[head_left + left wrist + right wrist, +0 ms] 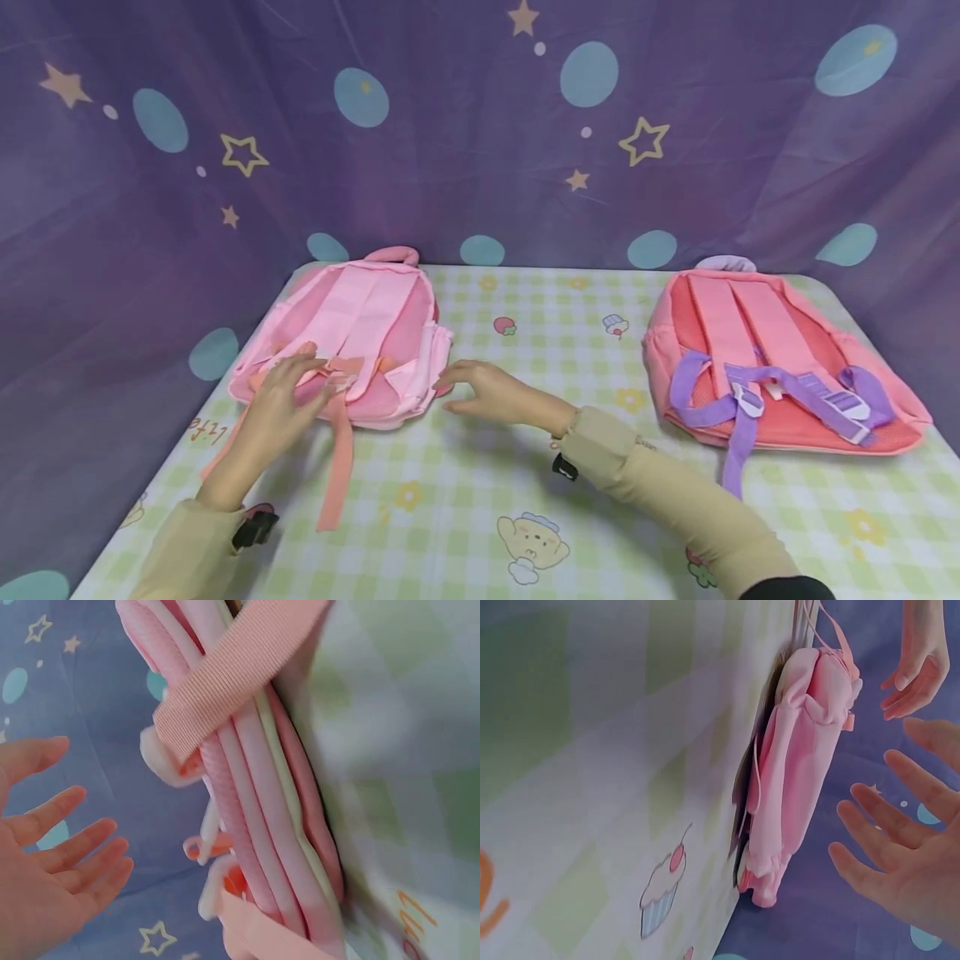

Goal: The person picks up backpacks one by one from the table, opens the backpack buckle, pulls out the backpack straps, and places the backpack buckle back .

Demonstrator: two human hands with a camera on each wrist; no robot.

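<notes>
A light pink backpack (378, 317) lies strap side up at the left of the table, its handle toward the back. Peach webbing straps (339, 467) hang from its lower end onto the cloth. Above that lower end hovers my left hand (281, 408), fingers spread; the left wrist view shows a gap between the fingers (82, 847) and the bag. Just right of the bag is my right hand (491, 393), with its fingers extended and nothing held. In the right wrist view the pink bag (802, 765) stands apart from that hand (907, 840).
At the right lies a coral backpack (757, 333) with purple straps (738, 450), also strap side up. A green-and-white checked cloth (450, 500) covers the table. Behind hangs a purple curtain (465, 167) with stars and teal ovals.
</notes>
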